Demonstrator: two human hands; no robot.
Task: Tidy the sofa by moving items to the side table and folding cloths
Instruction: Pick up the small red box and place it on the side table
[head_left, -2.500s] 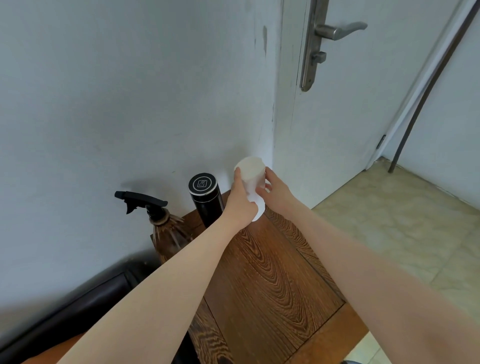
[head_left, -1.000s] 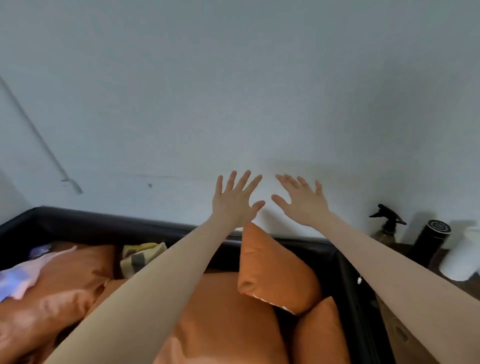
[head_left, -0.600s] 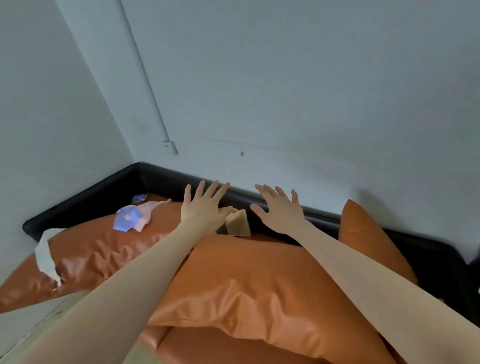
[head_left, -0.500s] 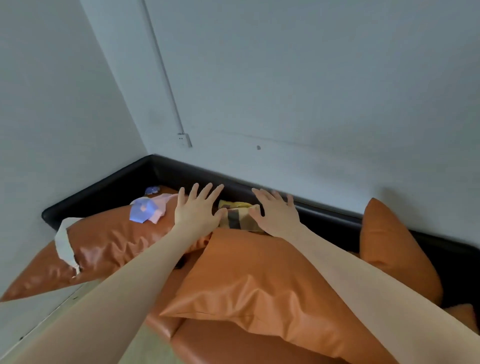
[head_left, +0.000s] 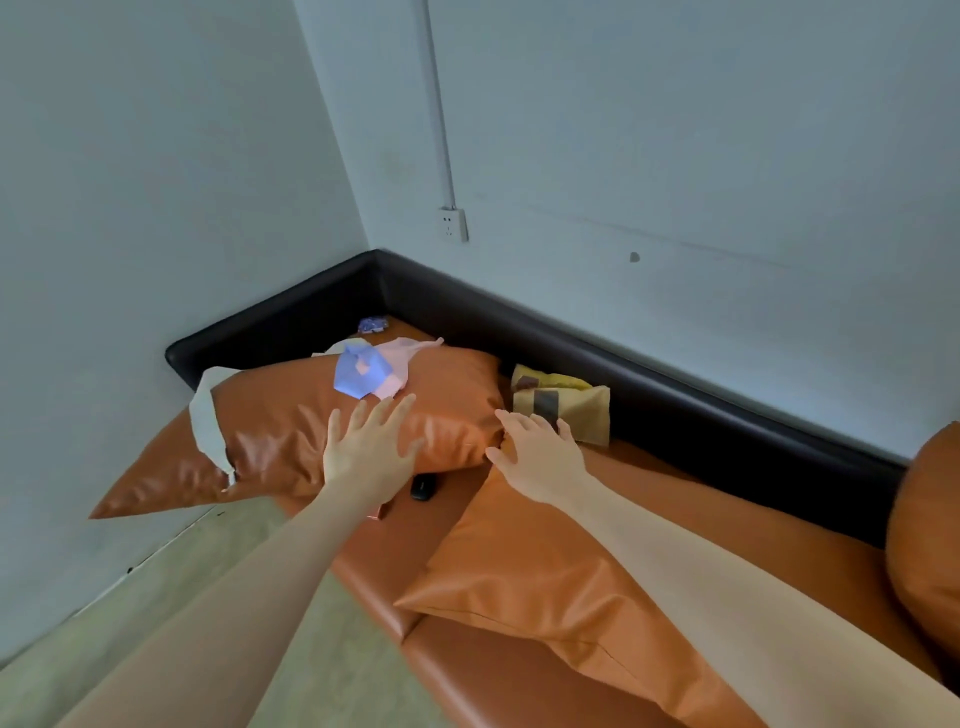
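Observation:
An orange sofa (head_left: 727, 499) with a black back fills the corner. On its far cushion (head_left: 311, 431) lies a blue cloth (head_left: 361, 375) over a pink cloth (head_left: 402, 358). A small blue patterned item (head_left: 373, 325) sits behind them. A tan cloth with dark stripes (head_left: 563, 408) rests against the black sofa back. My left hand (head_left: 369, 447) hovers with fingers spread over the far cushion, just short of the blue cloth. My right hand (head_left: 537, 452) reaches with straight fingers beside the tan cloth. Neither hand holds anything.
A small black object (head_left: 423, 487) lies on the seat under the far cushion's edge, with a pinkish item (head_left: 378, 512) near my left wrist. A white strip (head_left: 205, 421) drapes over the cushion's left end. Another cushion (head_left: 561, 571) lies under my right arm. A wall socket (head_left: 453, 224) sits above.
I let go of the white cup on the side table and turned left to the sofa. Both hands, fingers spread, have come down toward the cushion and the cloths.

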